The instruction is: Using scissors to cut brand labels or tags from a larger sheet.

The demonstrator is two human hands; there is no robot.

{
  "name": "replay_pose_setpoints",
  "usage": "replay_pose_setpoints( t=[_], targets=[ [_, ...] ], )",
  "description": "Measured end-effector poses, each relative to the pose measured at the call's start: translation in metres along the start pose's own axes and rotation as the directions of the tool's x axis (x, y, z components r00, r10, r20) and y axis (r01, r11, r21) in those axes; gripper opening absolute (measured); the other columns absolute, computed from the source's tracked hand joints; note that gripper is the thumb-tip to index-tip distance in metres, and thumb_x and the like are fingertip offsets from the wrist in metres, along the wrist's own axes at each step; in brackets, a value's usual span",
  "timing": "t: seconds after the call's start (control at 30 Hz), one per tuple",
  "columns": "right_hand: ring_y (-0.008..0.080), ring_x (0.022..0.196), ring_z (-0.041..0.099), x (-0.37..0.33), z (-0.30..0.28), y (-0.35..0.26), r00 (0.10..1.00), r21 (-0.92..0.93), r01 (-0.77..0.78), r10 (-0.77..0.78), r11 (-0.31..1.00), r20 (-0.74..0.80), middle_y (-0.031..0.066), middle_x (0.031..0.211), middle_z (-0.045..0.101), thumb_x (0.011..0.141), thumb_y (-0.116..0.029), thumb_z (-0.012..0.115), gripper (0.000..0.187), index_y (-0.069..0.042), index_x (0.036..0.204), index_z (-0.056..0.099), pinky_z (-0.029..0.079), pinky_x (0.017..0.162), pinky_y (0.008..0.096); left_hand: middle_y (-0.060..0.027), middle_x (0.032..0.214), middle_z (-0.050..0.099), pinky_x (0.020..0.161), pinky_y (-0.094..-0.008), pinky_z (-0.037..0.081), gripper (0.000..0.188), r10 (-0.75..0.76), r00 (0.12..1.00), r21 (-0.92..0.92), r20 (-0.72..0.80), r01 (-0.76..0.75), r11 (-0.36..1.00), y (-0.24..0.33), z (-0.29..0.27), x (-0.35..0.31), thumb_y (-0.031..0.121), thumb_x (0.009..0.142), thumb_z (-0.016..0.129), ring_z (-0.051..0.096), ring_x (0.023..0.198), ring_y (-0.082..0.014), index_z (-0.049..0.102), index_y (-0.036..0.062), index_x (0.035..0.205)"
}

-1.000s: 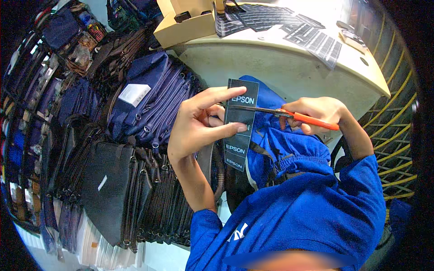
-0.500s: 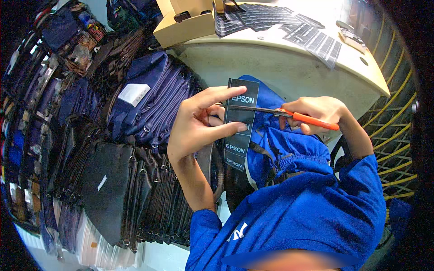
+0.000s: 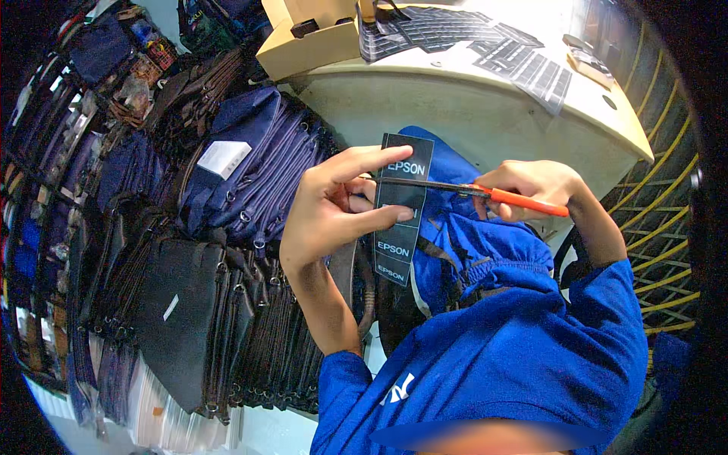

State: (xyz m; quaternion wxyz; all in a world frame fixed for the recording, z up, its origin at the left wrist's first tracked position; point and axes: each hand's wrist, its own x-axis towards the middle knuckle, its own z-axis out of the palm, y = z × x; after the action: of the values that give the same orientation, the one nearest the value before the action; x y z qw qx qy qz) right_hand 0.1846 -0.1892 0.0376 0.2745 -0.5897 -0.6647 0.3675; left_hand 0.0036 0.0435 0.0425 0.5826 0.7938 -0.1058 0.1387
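My left hand [image 3: 322,208] grips a black strip of printed labels [image 3: 396,241], with the forefinger near its top and the thumb lower down. The strip hangs roughly upright, white lettering and thin lines dividing its sections. Closed round the orange handles, my right hand [image 3: 523,186] holds a pair of scissors [image 3: 531,203]. Their dark blades lie level across the strip, between my left forefinger and thumb, and the tips reach toward my left palm. Whether the blades have cut into the strip, I cannot tell.
A cream table [image 3: 455,83] stands ahead, bearing several dark label sheets [image 3: 523,72] and an open cardboard box [image 3: 318,51]. Stacks of navy bags [image 3: 265,167] and black bags [image 3: 182,318] fill the left. Yellow metal bars [image 3: 660,197] run along the right.
Hardly anything differs. The scissors' orange handles have drawn slightly closer together, and the blades remain across the strip. My left hand stays in place.
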Motion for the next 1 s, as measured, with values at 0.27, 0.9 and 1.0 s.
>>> replay_pose_setpoints(
  t=[0.27, 0.9, 1.0],
  targets=[
    [0.013, 0.062, 0.043, -0.0024, -0.0012, 0.0017, 0.997, 0.01, -0.079, 0.079, 0.997, 0.021, 0.0043, 0.067, 0.049, 0.09, -0.032, 0.054, 0.034, 0.001, 0.081, 0.054, 0.038, 0.056, 0.0325, -0.0096, 0.118, 0.056, 0.075, -0.023, 0.053, 0.065, 0.038, 0.999, 0.027, 0.0, -0.038, 0.999, -0.0001, 0.001, -0.0005, -0.012, 0.06, 0.076, 0.06, 0.098, -0.016, 0.057, -0.0013, 0.121],
    [0.018, 0.052, 0.044, -0.0022, 0.0022, 0.0013, 0.996, -0.066, -0.075, 0.071, 0.995, -0.062, 0.0058, 0.06, 0.051, 0.084, -0.033, 0.055, 0.035, 0.0, 0.073, 0.054, 0.037, 0.05, 0.0335, -0.0084, 0.119, 0.057, 0.071, -0.0204, 0.051, 0.063, 0.039, 0.999, 0.062, -0.013, -0.038, 0.997, 0.0002, -0.0009, -0.0014, -0.008, 0.061, 0.077, 0.059, 0.093, -0.012, 0.059, 0.0008, 0.121],
    [0.0179, 0.051, 0.044, -0.0034, 0.0034, -0.0009, 0.994, -0.099, -0.088, 0.081, 0.991, -0.068, 0.0068, 0.059, 0.05, 0.084, -0.03, 0.055, 0.033, 0.0, 0.073, 0.054, 0.037, 0.049, 0.0341, -0.0074, 0.118, 0.058, 0.067, -0.0179, 0.047, 0.063, 0.05, 0.998, 0.116, -0.027, -0.046, 0.992, 0.0052, 0.0, -0.003, -0.006, 0.06, 0.078, 0.057, 0.09, -0.0088, 0.06, 0.0023, 0.12]
  ],
)
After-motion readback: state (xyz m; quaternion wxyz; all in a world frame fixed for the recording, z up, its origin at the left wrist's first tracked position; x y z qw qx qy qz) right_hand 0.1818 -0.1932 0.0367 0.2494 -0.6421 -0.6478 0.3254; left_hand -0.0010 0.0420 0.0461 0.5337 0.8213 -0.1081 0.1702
